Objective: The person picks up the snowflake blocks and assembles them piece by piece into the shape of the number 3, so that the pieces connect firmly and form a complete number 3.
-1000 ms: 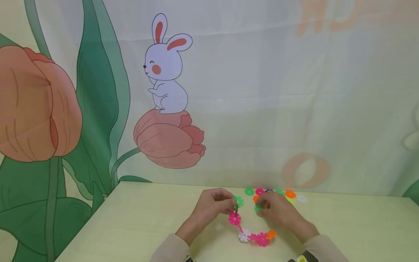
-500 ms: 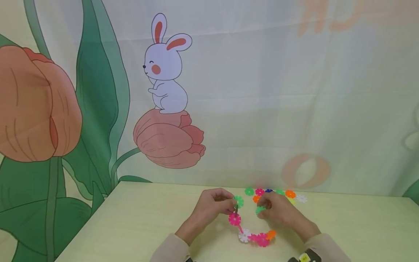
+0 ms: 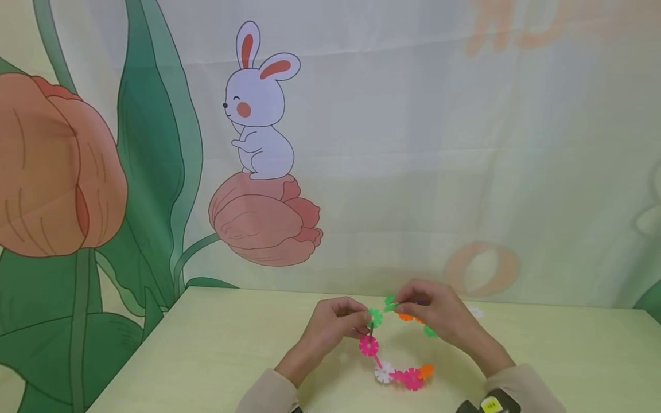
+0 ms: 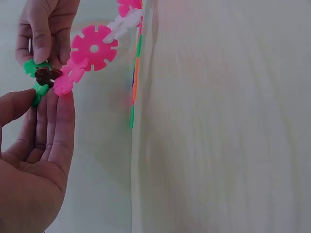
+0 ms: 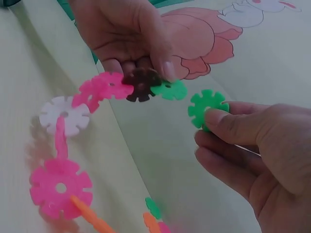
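Observation:
My left hand (image 3: 333, 327) pinches the green end disc (image 5: 171, 90) of a chain of notched plastic snowflake discs. From there the chain runs through a brown disc (image 5: 141, 85), pink discs (image 5: 112, 85) and a white disc (image 5: 65, 115). More pink discs follow, then an orange disc (image 3: 426, 371) at the far end. My right hand (image 3: 439, 310) pinches a separate green snowflake disc (image 5: 208, 108) between thumb and fingers. In the right wrist view this disc is close to the chain's green end, with a small gap between them.
Loose snowflake discs lie at the back of the pale table (image 3: 232, 344), partly hidden behind my right hand. Among them are an orange disc (image 3: 405, 316), a green disc (image 3: 431, 331) and a white disc (image 3: 476, 312). A printed curtain (image 3: 361, 172) hangs along the table's back edge.
My right hand has lifted the green disc from beside the loose pile, moving up and left to the chain's green end. My left hand and the chain have stayed nearly still.

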`<action>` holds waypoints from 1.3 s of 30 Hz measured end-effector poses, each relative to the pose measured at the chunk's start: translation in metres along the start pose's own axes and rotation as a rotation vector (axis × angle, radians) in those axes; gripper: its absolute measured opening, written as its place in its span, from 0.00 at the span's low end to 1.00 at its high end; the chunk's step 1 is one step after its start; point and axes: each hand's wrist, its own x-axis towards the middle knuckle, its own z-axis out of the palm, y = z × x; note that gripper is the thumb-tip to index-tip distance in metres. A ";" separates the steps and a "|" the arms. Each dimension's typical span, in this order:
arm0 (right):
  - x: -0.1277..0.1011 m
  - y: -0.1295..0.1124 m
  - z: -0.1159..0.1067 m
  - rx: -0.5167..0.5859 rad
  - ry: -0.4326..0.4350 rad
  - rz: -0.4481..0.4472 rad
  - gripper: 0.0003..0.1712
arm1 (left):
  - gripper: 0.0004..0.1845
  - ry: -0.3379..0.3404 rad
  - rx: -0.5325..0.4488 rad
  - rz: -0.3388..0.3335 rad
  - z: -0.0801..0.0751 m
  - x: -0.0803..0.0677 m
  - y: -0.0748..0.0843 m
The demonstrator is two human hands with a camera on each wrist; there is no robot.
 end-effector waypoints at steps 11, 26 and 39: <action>-0.001 -0.004 0.009 0.036 -0.007 -0.028 0.04 | 0.09 -0.017 -0.020 0.017 0.001 0.000 0.000; -0.001 -0.005 0.019 0.150 0.056 -0.089 0.06 | 0.10 -0.028 -0.024 0.026 0.002 -0.002 0.006; -0.001 -0.007 0.017 0.107 -0.009 -0.084 0.08 | 0.10 -0.073 -0.053 0.004 0.000 -0.001 0.000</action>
